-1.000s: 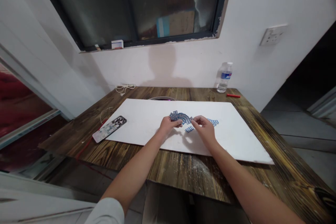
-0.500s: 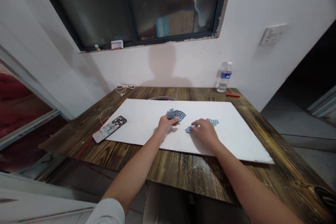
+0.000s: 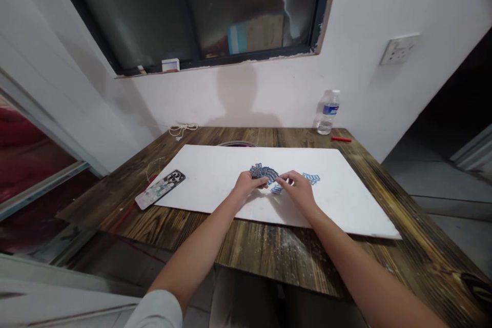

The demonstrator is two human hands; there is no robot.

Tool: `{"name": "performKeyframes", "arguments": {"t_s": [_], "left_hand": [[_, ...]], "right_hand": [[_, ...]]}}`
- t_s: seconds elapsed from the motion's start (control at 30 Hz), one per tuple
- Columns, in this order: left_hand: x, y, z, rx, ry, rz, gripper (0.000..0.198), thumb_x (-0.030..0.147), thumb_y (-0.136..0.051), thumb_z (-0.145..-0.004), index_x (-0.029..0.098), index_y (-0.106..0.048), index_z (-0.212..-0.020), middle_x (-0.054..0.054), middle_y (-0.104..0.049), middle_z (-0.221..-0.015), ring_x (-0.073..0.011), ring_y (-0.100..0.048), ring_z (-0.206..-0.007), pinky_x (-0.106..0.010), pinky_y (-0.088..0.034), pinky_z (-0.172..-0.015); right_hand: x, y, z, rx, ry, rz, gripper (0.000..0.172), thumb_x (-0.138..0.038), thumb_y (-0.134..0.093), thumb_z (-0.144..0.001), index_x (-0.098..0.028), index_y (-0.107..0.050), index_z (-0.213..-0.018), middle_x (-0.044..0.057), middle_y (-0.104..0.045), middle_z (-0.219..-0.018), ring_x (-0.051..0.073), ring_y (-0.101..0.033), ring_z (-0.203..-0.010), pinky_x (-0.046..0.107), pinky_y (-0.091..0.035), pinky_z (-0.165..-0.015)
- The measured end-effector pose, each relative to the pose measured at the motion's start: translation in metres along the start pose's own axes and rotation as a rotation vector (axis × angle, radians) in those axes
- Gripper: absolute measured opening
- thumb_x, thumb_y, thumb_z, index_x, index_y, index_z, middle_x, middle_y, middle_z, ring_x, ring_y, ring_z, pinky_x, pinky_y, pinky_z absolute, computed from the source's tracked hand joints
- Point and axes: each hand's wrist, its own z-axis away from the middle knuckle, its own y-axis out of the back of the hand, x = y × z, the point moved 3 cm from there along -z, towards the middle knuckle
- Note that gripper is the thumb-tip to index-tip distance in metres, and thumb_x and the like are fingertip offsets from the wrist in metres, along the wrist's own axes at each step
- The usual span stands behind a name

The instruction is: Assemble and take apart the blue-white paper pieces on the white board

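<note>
My left hand (image 3: 246, 184) is closed round a fan of small blue-and-white cards (image 3: 264, 172), held just above a white sheet (image 3: 215, 179) on the wooden table. My right hand (image 3: 298, 189) pinches the right edge of that fan with thumb and forefinger. A single card (image 3: 275, 189) lies on the sheet between my hands. A few more cards (image 3: 311, 178) lie in a loose pile to the right of my right hand.
A phone (image 3: 160, 188) lies at the sheet's left edge. At the back of the wooden table (image 3: 269, 251) stand a water bottle (image 3: 328, 113), a red pen (image 3: 341, 139) and a white cable (image 3: 182, 128). A wall with a window rises behind.
My right hand left the single card on the sheet and moved back up to the fan. My left hand lowered the fan slightly toward the right.
</note>
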Motion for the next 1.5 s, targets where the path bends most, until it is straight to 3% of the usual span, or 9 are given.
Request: {"name": "performKeyframes", "arguments": {"t_s": [0.17,0.33,0.5,0.63,0.73,1.1,1.3,1.5], "left_hand": [[0.001,0.001,0.000,0.010,0.001,0.061,0.040,0.038,-0.086,-0.055,0.009,-0.073,-0.078,-0.008,-0.071,-0.066,-0.0145,-0.064,-0.059,-0.028,-0.053,-0.065],[0.003,0.007,-0.002,0.129,0.011,0.117,0.041,0.037,-0.089,-0.050,0.009,-0.072,-0.075,-0.008,-0.070,-0.065,-0.0160,-0.066,-0.060,-0.027,-0.053,-0.062],[0.002,0.011,-0.006,0.179,0.018,0.155,0.039,0.035,-0.090,-0.047,0.010,-0.070,-0.071,-0.006,-0.070,-0.063,-0.0153,-0.066,-0.058,-0.026,-0.052,-0.060],[0.001,0.010,-0.005,0.158,0.018,0.139,0.039,0.035,-0.090,-0.048,0.010,-0.071,-0.073,-0.006,-0.070,-0.063,-0.0150,-0.065,-0.058,-0.025,-0.051,-0.059],[0.002,0.007,-0.002,0.113,0.022,0.113,0.040,0.036,-0.089,-0.050,0.010,-0.071,-0.075,-0.007,-0.070,-0.063,-0.0144,-0.065,-0.059,-0.025,-0.050,-0.059],[0.003,0.000,0.003,0.008,0.046,0.000,0.037,0.036,-0.088,-0.052,0.010,-0.073,-0.075,-0.008,-0.071,-0.066,-0.0152,-0.064,-0.058,-0.027,-0.052,-0.063],[0.005,-0.002,0.005,-0.052,0.038,-0.050,0.036,0.036,-0.086,-0.054,0.010,-0.074,-0.076,-0.007,-0.071,-0.065,-0.0156,-0.064,-0.059,-0.027,-0.051,-0.062],[0.005,-0.003,0.006,-0.065,0.055,-0.054,0.035,0.036,-0.086,-0.055,0.010,-0.074,-0.076,-0.007,-0.070,-0.064,-0.0162,-0.064,-0.059,-0.027,-0.051,-0.062]], "right_hand": [[-0.001,0.004,-0.001,0.009,-0.045,-0.061,0.036,-0.055,-0.056,-0.079,-0.021,-0.068,-0.072,0.004,-0.067,-0.076,0.017,-0.051,-0.064,0.030,-0.041,-0.063],[0.010,0.007,-0.008,-0.034,-0.101,-0.054,0.032,-0.049,-0.055,-0.079,-0.021,-0.068,-0.072,0.003,-0.067,-0.072,0.018,-0.053,-0.063,0.030,-0.041,-0.062],[0.016,0.001,-0.006,-0.214,-0.007,0.244,0.021,-0.032,-0.057,-0.080,-0.021,-0.069,-0.068,0.006,-0.067,-0.076,0.021,-0.058,-0.074,0.032,-0.040,-0.068],[0.013,-0.001,0.001,-0.205,0.102,0.512,0.014,-0.028,-0.065,-0.079,-0.021,-0.071,-0.068,0.009,-0.065,-0.081,0.024,-0.055,-0.080,0.034,-0.037,-0.071],[0.012,0.000,0.003,-0.168,0.096,0.562,0.010,-0.028,-0.066,-0.079,-0.021,-0.072,-0.074,0.008,-0.064,-0.085,0.025,-0.054,-0.084,0.035,-0.036,-0.073],[0.006,0.001,-0.005,-0.103,0.090,0.143,0.026,-0.044,-0.056,-0.085,-0.022,-0.068,-0.080,0.004,-0.063,-0.081,0.019,-0.055,-0.073,0.032,-0.042,-0.070],[0.005,0.001,-0.004,-0.043,0.023,0.033,0.039,-0.059,-0.057,-0.080,-0.022,-0.066,-0.075,0.004,-0.065,-0.078,0.018,-0.054,-0.067,0.031,-0.043,-0.065],[0.007,0.002,-0.004,-0.023,-0.069,-0.049,0.043,-0.063,-0.058,-0.076,-0.021,-0.066,-0.069,0.004,-0.067,-0.076,0.018,-0.054,-0.066,0.032,-0.043,-0.065]]}}
